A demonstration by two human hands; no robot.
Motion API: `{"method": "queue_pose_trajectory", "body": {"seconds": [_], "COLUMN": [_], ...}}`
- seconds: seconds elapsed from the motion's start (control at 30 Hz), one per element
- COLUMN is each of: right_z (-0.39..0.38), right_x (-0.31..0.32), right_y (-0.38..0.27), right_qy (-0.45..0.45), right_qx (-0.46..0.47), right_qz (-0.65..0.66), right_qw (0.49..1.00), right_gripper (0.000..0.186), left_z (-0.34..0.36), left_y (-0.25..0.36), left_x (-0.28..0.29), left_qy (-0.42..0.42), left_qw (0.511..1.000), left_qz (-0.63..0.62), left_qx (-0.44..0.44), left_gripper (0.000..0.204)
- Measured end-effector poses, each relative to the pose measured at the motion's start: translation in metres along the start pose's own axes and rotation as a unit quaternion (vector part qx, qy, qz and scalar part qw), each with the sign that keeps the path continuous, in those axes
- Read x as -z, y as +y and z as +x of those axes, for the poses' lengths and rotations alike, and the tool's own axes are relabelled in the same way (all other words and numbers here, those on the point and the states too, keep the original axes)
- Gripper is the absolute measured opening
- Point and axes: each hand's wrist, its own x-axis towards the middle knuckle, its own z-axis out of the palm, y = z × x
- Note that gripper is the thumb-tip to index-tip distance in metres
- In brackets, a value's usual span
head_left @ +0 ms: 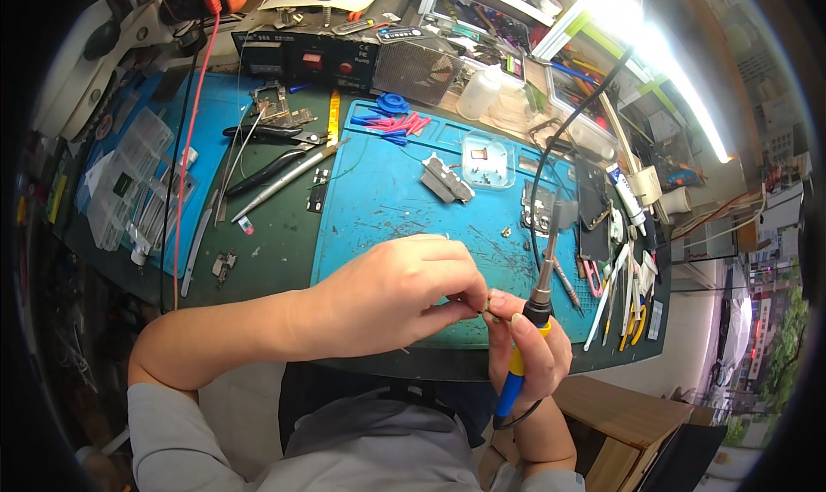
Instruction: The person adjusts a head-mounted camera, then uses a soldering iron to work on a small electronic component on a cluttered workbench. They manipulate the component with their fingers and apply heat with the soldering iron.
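A soldering iron [515,376] with a blue and yellow handle stands nearly upright in my right hand [542,350], its metal end pointing up and away from me. Thumb and fingertips of the same hand also pinch a tiny brownish part [489,306], too small to name. My left hand [411,294] reaches across from the left, its fingers closed at that part and meeting the right fingertips. Both hands are over the front edge of the blue work mat [379,208]. The left fingertips are partly hidden behind the hand.
A clear plastic box [488,160] with small parts and a grey metal piece [446,180] lie on the mat. Tweezers and pliers [275,160] are at left, several hand tools [615,294] at right. A black powered unit [310,60] stands behind; a red cable [191,139] hangs at left.
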Motion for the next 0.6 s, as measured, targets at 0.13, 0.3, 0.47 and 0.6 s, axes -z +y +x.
{"method": "queue_pose_trajectory", "body": {"seconds": [0.13,0.3,0.47,0.6], "right_z": [-0.0007,0.0029,0.0008,-0.0013], "right_x": [0.0,0.0014,0.0011,0.0001], "right_y": [0.0,-0.0026,-0.0021,0.0005], "right_qy": [-0.007,-0.013,-0.003,0.01], "right_qx": [0.008,0.013,0.021,0.03], "right_qz": [-0.008,-0.01,-0.008,0.004], "right_qw": [1.0,1.0,1.0,1.0], "right_gripper": [0.053,0.048,0.045,0.047], "left_z": [-0.0003,-0.0019,-0.0001,0.0013], "left_y": [-0.0004,-0.0021,-0.0001,0.0025], "left_x": [0.0015,-0.0005,-0.0012,-0.0017], "left_qy": [-0.005,0.004,0.013,0.026], "left_qw": [1.0,0.997,0.994,0.986], "left_qz": [0.024,0.059,0.08,0.118], "left_qx": [-0.012,-0.042,-0.07,-0.111], "left_gripper": [0.019,0.02,0.021,0.024]}}
